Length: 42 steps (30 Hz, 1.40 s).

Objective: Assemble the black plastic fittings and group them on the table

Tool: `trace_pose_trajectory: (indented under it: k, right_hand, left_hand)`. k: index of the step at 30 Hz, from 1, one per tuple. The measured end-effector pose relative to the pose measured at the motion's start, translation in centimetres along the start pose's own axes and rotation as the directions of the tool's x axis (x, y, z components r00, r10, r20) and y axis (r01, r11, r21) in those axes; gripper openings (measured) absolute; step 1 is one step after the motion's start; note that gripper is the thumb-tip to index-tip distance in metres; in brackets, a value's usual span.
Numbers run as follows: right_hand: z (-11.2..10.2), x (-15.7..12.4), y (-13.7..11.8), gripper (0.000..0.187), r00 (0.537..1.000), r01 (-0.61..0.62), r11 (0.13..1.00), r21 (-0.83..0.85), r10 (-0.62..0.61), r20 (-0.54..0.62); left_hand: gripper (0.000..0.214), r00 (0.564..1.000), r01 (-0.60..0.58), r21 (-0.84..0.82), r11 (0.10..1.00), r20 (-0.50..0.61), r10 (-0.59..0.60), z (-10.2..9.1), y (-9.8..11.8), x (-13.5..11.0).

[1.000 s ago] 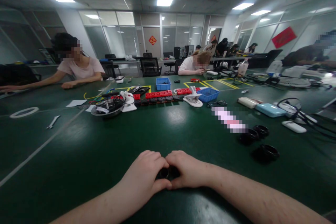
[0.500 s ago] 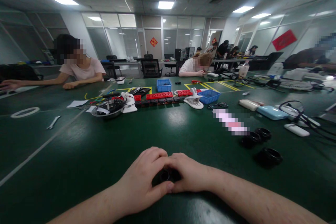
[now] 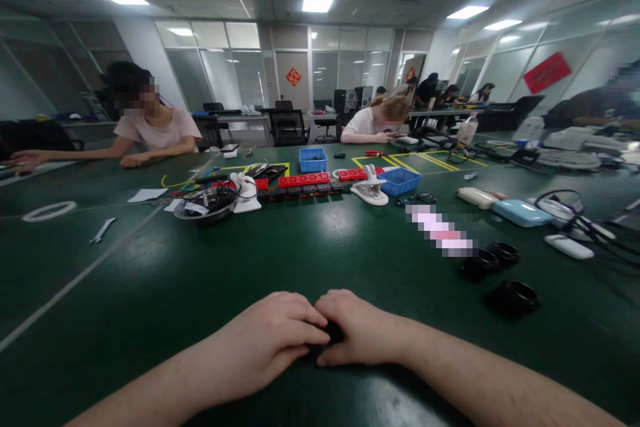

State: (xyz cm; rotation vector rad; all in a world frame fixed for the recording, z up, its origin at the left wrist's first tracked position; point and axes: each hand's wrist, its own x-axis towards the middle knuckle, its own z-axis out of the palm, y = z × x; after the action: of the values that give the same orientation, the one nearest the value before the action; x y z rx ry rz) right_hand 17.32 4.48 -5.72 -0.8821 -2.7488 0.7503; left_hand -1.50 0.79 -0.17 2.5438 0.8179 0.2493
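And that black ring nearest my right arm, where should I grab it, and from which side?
Probably best: pinch the black ring by the near part of its rim, thumb outside and a finger inside, because it looks open on top. Come from above, on your own side, with your right hand: the other two black rings sit farther away, behind it.

From here I cannot tell the shape of the dark thing (image 3: 334, 332), mostly hidden between the left hand (image 3: 273, 339) and right hand (image 3: 359, 332). The pink strip (image 3: 443, 232) is blurred; the lower edge crops both forearms (image 3: 150, 383).
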Motion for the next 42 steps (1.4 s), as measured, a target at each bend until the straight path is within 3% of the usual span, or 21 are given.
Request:
trace_pose_trajectory:
  k: [14, 20, 24, 27, 30, 35, 38, 40, 42]
  right_hand:
    - [-0.1, 0.0, 0.0, 0.031, 1.0, 0.022, 1.0, -0.006, -0.022, -0.002]
    - [-0.1, 0.0, -0.1, 0.032, 0.999, 0.033, 0.999, -0.012, -0.033, -0.008]
    - [-0.1, 0.1, -0.2, 0.03, 0.999, 0.034, 0.999, -0.026, -0.034, -0.006]
    - [-0.1, 0.1, -0.2, 0.027, 0.999, 0.038, 0.999, -0.015, -0.038, -0.005]
    - [0.0, 0.1, -0.1, 0.024, 0.999, 0.043, 0.999, 0.012, -0.043, -0.014]
    - [0.1, 0.0, 0.0, 0.028, 0.998, 0.058, 0.998, 0.035, -0.057, -0.026]
    - [-0.2, 0.0, -0.2, 0.033, 0.999, 0.046, 0.998, 0.048, -0.045, -0.016]
    - [-0.4, -0.1, -0.2, 0.034, 0.999, 0.035, 0.998, 0.05, -0.035, -0.006]
    - [-0.4, -0.1, -0.2, 0.035, 0.999, 0.049, 0.998, 0.046, -0.049, -0.004]
  left_hand:
    - [0.028, 0.995, 0.092, 0.109, 0.99, -0.052, -0.087, 1.1, 0.3, 0.6]
    - [0.018, 0.943, 0.282, 0.186, 0.941, -0.232, -0.237, 3.1, 0.5, 0.8]
    - [0.012, 0.925, 0.253, 0.324, 0.912, -0.358, -0.13, 4.4, 0.2, 0.8]
    - [0.019, 0.912, 0.203, 0.439, 0.875, -0.409, -0.006, 4.7, 0.0, 1.1]
    - [0.027, 0.899, 0.203, 0.474, 0.857, -0.436, 0.028, 4.8, -0.3, 1.4]
    - [0.035, 0.893, 0.246, 0.407, 0.88, -0.449, -0.042, 4.9, -0.9, 1.4]
    - [0.048, 0.893, 0.205, 0.286, 0.936, -0.447, -0.059, 4.4, -1.0, 1.0]
    - [0.043, 0.913, 0.144, 0.177, 0.974, -0.402, -0.062, 3.5, -0.9, 0.6]
    - [0.026, 0.949, 0.102, 0.07, 0.992, -0.305, -0.076, 2.3, -0.4, 0.3]
